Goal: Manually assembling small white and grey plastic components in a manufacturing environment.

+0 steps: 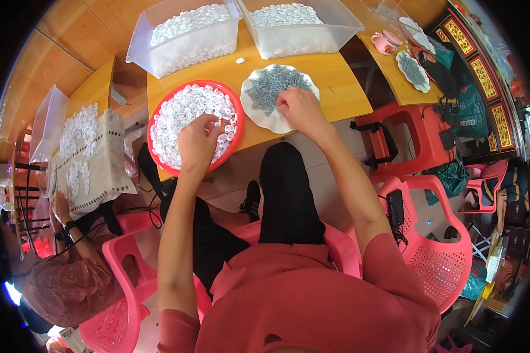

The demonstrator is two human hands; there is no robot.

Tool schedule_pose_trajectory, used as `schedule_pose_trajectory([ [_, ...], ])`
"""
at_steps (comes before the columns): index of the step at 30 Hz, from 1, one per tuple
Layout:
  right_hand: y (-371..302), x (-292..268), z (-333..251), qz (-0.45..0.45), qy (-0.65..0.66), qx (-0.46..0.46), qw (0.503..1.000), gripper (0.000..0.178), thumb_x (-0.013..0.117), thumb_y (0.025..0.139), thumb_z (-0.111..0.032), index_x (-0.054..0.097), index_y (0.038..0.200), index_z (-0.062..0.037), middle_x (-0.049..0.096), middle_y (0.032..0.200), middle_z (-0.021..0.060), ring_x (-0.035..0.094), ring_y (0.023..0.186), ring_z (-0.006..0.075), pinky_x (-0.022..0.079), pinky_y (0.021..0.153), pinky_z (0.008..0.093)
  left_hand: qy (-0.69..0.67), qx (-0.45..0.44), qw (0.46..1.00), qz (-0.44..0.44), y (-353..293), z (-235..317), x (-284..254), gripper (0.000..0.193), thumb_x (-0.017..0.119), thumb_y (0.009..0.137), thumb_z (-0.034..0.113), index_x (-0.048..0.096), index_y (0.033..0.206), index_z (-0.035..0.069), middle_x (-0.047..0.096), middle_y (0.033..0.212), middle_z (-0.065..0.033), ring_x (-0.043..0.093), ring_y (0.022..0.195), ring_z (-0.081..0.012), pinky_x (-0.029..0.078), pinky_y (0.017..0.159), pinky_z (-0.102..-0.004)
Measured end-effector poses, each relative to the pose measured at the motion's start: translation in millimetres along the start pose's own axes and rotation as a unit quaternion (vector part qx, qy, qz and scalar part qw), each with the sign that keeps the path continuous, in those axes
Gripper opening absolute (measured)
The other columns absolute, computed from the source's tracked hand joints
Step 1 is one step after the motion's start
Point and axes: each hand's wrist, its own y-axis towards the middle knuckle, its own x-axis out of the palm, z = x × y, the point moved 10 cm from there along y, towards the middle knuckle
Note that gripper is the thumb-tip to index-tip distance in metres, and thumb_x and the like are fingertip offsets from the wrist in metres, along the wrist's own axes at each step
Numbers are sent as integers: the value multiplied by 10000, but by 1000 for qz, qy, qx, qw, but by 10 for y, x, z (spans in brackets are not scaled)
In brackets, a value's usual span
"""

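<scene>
Yellow wood is left bare at the right corner of the table (346, 88) and in a narrow strip before two clear bins (194, 56), where a single white piece (240, 60) lies. Both bins are cut off by the upper border. At the table's near left corner a red tray (239, 112), heaped with white pieces (174, 126), is set with its rim reaching the edge. Beside it, near the front edge, a scalloped white plate (255, 115) is placed, its far part covered by grey pieces (271, 82).

Over the tray's right side the left hand (211, 122) is held with fingers bent toward the thumb; whether anything is pinched cannot be told. Among the grey pieces the right hand (282, 105) is lowered, fingertips drawn in, their contents hidden.

Gold figures are carried on the panels of a dark cabinet (466, 62), and pale print on a green bag (471, 112); neither can be read. At far left, a second person (70, 291) is partly lost in the dark rim, one arm stretched toward a cloth (109, 147) strewn with white pieces.
</scene>
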Motion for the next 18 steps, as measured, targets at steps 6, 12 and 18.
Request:
schedule_pose_trajectory([
  [6, -3, 32, -24, -23, -34, 19, 999, 80, 586, 733, -103, 635, 718, -42, 598, 768, 136, 590, 759, 331, 458, 684, 431, -401, -128, 907, 31, -561, -131, 58, 123, 655, 814, 56, 645, 915, -14, 638, 787, -33, 597, 686, -87, 452, 601, -202],
  [12, 25, 167, -57, -45, -80, -1, 996, 102, 570, 725, -111, 629, 680, -41, 608, 751, 130, 600, 742, 328, 463, 656, 431, -494, -213, 842, 28, -1019, -257, 201, 174, 656, 812, 41, 633, 980, 0, 634, 824, -35, 615, 700, -105, 458, 612, -184],
  [18, 113, 277, -124, -62, -142, -25, 988, 153, 532, 709, -114, 654, 696, -24, 634, 783, 174, 628, 766, 348, 473, 653, 472, -572, -256, 778, 35, -1153, -331, 281, 240, 663, 800, 21, 629, 1037, 4, 633, 827, -32, 631, 715, -113, 483, 613, -182],
])
